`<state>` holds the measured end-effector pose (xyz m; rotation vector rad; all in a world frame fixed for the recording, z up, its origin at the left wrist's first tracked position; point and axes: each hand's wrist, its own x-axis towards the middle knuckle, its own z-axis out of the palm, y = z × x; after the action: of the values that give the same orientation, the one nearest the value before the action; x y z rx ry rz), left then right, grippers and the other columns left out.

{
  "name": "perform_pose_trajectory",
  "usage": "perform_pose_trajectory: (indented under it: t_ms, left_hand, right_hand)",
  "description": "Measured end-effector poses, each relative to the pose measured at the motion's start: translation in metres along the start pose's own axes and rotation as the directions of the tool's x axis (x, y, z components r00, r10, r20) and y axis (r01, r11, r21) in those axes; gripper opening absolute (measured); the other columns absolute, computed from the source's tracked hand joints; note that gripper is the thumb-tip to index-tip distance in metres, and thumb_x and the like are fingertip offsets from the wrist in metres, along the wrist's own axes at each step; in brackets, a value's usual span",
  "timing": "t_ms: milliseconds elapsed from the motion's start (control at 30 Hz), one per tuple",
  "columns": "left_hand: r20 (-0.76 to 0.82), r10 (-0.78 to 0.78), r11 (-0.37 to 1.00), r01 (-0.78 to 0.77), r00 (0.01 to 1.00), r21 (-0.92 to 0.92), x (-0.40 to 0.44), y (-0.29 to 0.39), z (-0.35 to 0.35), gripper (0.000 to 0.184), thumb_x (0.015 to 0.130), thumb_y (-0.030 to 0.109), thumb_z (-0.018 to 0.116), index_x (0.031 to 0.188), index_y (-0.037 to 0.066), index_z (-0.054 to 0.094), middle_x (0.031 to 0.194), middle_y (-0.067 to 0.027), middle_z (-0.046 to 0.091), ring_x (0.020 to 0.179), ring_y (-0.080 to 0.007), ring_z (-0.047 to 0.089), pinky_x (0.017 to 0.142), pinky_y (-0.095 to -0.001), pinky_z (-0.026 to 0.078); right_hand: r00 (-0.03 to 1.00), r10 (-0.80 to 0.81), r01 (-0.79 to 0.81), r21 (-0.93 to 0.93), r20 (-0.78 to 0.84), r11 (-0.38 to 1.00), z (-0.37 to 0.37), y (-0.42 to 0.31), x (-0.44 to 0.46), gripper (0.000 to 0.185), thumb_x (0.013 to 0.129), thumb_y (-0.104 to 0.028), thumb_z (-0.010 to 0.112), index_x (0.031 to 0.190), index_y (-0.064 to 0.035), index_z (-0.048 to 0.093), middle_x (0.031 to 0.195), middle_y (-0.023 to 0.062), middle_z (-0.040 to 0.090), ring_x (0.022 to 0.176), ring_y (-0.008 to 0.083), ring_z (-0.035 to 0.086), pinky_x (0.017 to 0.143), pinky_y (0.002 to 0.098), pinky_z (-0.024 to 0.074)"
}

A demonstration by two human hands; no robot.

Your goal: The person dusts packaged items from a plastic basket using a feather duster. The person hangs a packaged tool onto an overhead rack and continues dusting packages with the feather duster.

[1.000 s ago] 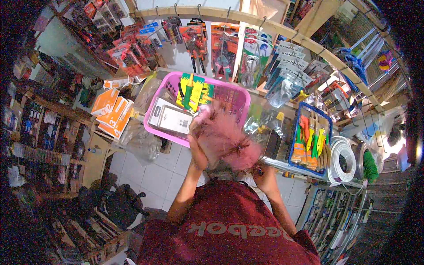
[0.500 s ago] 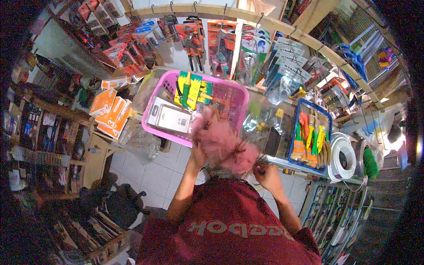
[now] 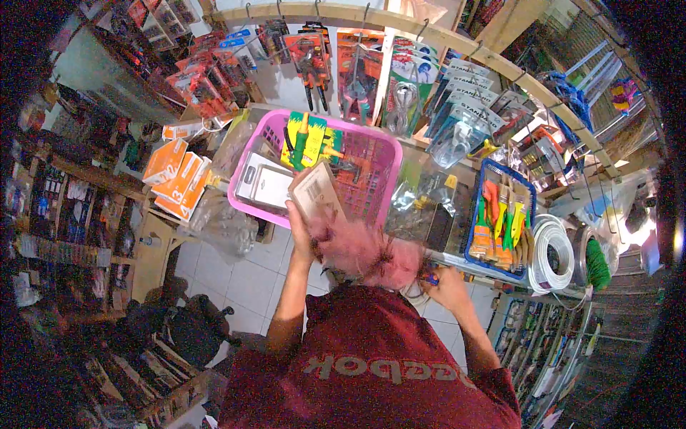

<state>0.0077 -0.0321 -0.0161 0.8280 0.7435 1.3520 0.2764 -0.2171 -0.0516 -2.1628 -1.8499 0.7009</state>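
My left hand (image 3: 301, 239) is closed around a flat brown-and-white package (image 3: 318, 191) with a barcode, tilted above the near edge of a pink plastic basket (image 3: 239, 205). A fluffy pink duster (image 3: 371, 250), smeared by motion, covers the lower end of this package. My right hand (image 3: 444, 284) grips the duster by its dark blue handle (image 3: 430, 278). In the basket are a white blister pack (image 3: 271, 187) and yellow-green cards with a green-and-yellow nozzle (image 3: 303, 139).
A blue basket of paintbrushes (image 3: 471, 243) stands at the right, beside a coil of white hose (image 3: 552, 254). Orange boxes (image 3: 180, 179) lie left of the pink basket. Packaged tools (image 3: 309, 61) hang from a wooden rail (image 3: 400, 21) at the back.
The brown-and-white package has come into view in my left hand, raised over the basket's edge. The duster has shifted down and right, and my right hand has moved slightly right.
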Motion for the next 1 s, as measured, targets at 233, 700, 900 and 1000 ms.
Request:
perform_pose_trajectory:
  t_ms: [233,700,900,1000]
  left_hand:
    - [0.043,0.157,0.971,-0.162,0.987,0.175,0.005,0.017,0.011,0.062,0.095,0.054,0.023,0.133,0.007,0.036,0.124,-0.0120,0.048,0.115,-0.0235,0.045,0.097,-0.0373,0.035]
    - [0.250,-0.161,0.907,0.042,0.955,0.420,0.022,-0.045,0.029,0.052,0.094,0.049,0.033,0.133,0.014,0.037,0.110,-0.0085,0.056,0.086,-0.0194,0.057,0.075,-0.0335,0.048]
    - [0.533,-0.102,0.592,-0.379,0.840,0.711,0.066,-0.079,0.022,0.039,0.093,0.034,0.046,0.121,0.007,0.052,0.120,-0.0114,0.055,0.107,-0.0255,0.053,0.091,-0.0345,0.041]
    - [0.533,-0.192,0.676,-0.282,0.824,0.681,0.069,-0.086,0.016,0.040,0.089,0.035,0.052,0.120,0.009,0.053,0.116,-0.0127,0.056,0.112,-0.0276,0.050,0.095,-0.0386,0.037]
  right_hand:
    - [0.998,0.054,-0.052,-0.076,0.024,0.996,-0.006,0.015,-0.004,0.021,0.065,-0.022,0.066,0.074,-0.0030,0.067,0.074,0.0239,0.063,0.072,0.0402,0.061,0.069,0.0485,0.0495]
    - [0.997,0.049,-0.059,-0.191,-0.055,0.980,-0.033,0.003,0.016,0.023,0.065,-0.026,0.064,0.075,-0.0048,0.066,0.072,0.0221,0.061,0.071,0.0380,0.060,0.066,0.0494,0.0481]
    - [0.981,0.097,-0.125,-0.169,-0.168,0.978,0.005,0.022,0.047,0.029,0.066,-0.025,0.066,0.079,0.0002,0.062,0.075,0.0198,0.062,0.075,0.0368,0.061,0.070,0.0482,0.0480]
    - [0.972,0.182,-0.208,-0.187,-0.148,0.960,0.006,0.023,0.054,0.027,0.066,-0.025,0.067,0.080,-0.0018,0.064,0.075,0.0198,0.062,0.075,0.0363,0.061,0.069,0.0475,0.0485]
